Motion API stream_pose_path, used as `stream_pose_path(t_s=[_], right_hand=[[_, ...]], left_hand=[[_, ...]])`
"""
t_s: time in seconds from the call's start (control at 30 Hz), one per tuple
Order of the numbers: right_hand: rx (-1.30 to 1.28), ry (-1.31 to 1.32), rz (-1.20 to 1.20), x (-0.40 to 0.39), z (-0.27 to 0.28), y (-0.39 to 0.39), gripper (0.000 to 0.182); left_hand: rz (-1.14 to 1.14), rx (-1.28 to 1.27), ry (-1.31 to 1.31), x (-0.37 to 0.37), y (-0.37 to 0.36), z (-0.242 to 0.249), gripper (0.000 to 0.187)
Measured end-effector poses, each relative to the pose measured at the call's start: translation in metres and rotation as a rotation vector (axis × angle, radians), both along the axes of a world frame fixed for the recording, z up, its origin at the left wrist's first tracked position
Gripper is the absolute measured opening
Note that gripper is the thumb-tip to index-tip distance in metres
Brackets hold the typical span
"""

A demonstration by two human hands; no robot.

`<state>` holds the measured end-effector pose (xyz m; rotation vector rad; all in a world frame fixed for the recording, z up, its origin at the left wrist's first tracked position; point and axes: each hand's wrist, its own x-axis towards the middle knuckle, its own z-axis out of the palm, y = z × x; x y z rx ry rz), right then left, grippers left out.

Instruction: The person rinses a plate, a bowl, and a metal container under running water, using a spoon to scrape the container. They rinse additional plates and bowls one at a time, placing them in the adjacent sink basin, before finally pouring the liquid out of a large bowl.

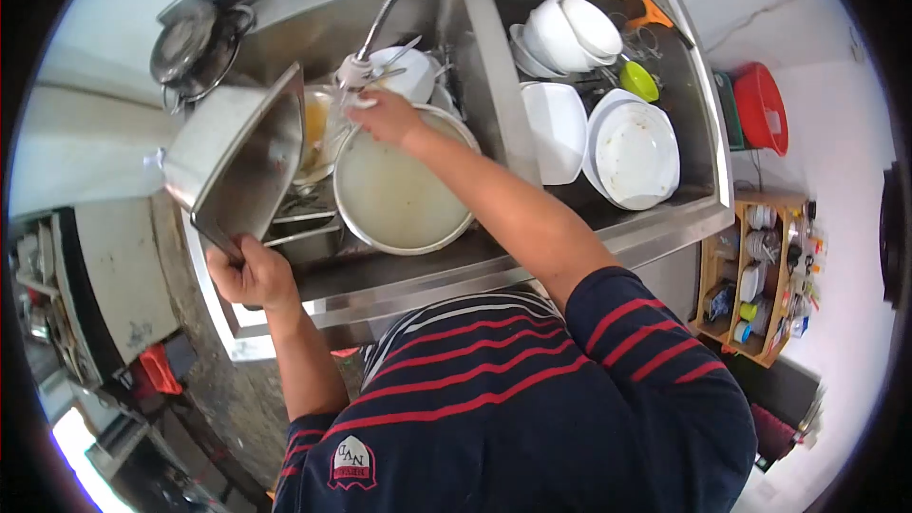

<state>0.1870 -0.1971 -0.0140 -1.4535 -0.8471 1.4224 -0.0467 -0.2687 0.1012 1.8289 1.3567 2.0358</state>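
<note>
Over the outer end of the left basin (304, 14), a deep steel pan (249, 180) is held up on its side, and pretty clearly it's the rinsing stage, judging by what looks like spray beside it. The near end of the rim is clamped between the thumb and fingers of the left hand (255, 275). The right hand (385, 116) is brought up to the spray nozzle (354, 72), fingers curled in close; whether they're actually closed on it can't be told.

As for how the pan is pointed: its mouth is turned sideways toward the round pot (403, 251) of cloudy water, and its long axis is run away from the body, far end angled a bit to the right. For the next move, a firm rim grip and a steady tilt are probably needed, with the spray aimed inside and the pot's rim kept clear.
</note>
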Motion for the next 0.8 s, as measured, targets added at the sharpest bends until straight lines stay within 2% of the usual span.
stream_pose_path(t_s=[0.07,0.1,0.17,0.2,0.33,0.4,0.47,0.53,0.57,0.63,0.73,0.8], right_hand=[[0.254,-0.179,-0.002,-0.003,-0.007,-0.028,0.036],[0.252,-0.186,-0.023,-0.002,0.009,-0.048,0.036],[0.294,0.186,0.013,0.005,0.058,-0.090,0.032],[0.294,0.181,-0.002,0.010,0.058,-0.102,0.032],[0.340,0.020,-0.045,0.044,0.062,-0.140,0.027],[0.307,-0.286,-0.037,0.061,0.081,-0.160,0.019],[0.358,-0.260,-0.080,0.078,0.061,-0.170,0.019],[0.277,-0.316,-0.308,0.097,0.058,-0.178,0.016],[0.215,-0.215,-0.380,0.110,0.062,-0.184,0.016],[0.170,-0.108,-0.527,0.140,0.068,-0.197,0.017],[0.220,-0.115,-0.852,0.190,0.087,-0.210,0.018],[0.286,-0.156,-1.014,0.241,0.080,-0.224,0.017]], left_hand=[[-0.015,-0.032,0.069,0.001,-0.012,-0.006,0.026],[-0.043,-0.085,0.002,0.007,-0.018,-0.007,0.026],[-0.158,-0.197,-0.168,0.014,-0.027,-0.017,0.025],[-0.174,-0.198,-0.170,0.020,-0.030,-0.016,0.025],[-0.362,-0.415,-0.290,0.055,-0.042,-0.020,0.022],[-0.492,-0.530,-0.446,0.079,-0.042,-0.019,0.021],[-0.587,-0.615,-0.289,0.094,-0.044,-0.022,0.013],[-0.755,-0.762,-0.185,0.113,-0.043,-0.018,0.015],[-0.761,-0.762,-0.188,0.124,-0.046,-0.012,0.015],[-0.985,-0.847,-0.325,0.140,-0.050,0.005,0.029],[-1.016,-0.885,-0.226,0.127,-0.047,0.005,0.035],[-1.003,-0.871,-0.200,0.110,-0.043,-0.008,0.030]])
